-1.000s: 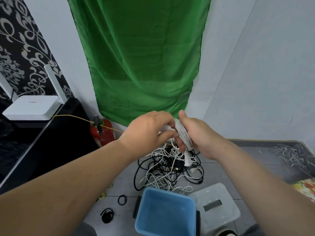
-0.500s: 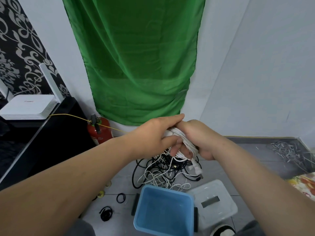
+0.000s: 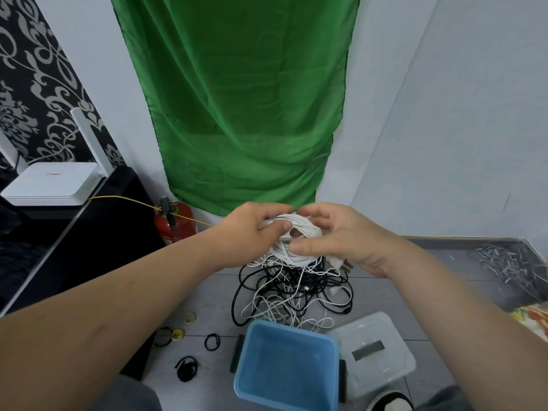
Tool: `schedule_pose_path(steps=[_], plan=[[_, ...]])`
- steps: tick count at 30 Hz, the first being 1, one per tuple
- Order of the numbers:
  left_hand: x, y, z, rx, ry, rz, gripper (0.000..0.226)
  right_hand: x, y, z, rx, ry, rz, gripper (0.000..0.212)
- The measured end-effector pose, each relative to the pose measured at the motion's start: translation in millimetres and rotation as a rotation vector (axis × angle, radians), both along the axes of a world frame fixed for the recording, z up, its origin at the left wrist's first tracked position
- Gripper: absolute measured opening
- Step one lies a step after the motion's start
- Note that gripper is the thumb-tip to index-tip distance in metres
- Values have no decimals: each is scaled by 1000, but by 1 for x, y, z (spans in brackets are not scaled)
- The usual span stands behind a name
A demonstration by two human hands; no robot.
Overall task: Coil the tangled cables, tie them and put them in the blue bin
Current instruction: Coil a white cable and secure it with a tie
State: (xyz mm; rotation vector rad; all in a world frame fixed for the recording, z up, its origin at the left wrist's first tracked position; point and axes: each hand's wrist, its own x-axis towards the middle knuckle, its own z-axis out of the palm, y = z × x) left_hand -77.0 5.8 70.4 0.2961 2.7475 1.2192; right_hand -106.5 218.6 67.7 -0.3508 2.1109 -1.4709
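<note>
Both hands hold a white coil in the air above the floor. The left hand grips its 10 o'clock side, fingers curled over the top and thumb underneath. The right hand clasps its 3 o'clock side, thumb pressed across the front strands. A white plug sticks out under the right palm at 4 o'clock. Below the coil, at 6 o'clock, a tangle of black and white cables lies on the floor. The blue bin stands just beside the tangle, again at 6 o'clock, with a clear lid at its 3 o'clock and black bands at its 9 o'clock.
</note>
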Motion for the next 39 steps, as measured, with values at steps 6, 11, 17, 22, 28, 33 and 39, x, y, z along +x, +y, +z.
schedule_pose_path(steps=[6,11,17,22,28,33,39], plan=[[0,4,1,138,-16,60,22,3,-4,-10,108,104,61,66],[0,1,-1,111,-28,20,23,3,-1,-8,2,-38,58,38],[5,0,-2,105,-39,-30,22,1,-2,-13,-78,-155,24,22],[9,-6,-9,76,-74,5,18,2,-7,-22,84,-9,107,42],[31,-15,-17,18,-93,20,19,14,-27,-25,101,62,74,30],[42,-30,-39,29,-159,81,22,36,-55,-52,192,79,88,25],[56,-49,-101,90,-350,137,23,53,-77,-114,316,-26,137,40]])
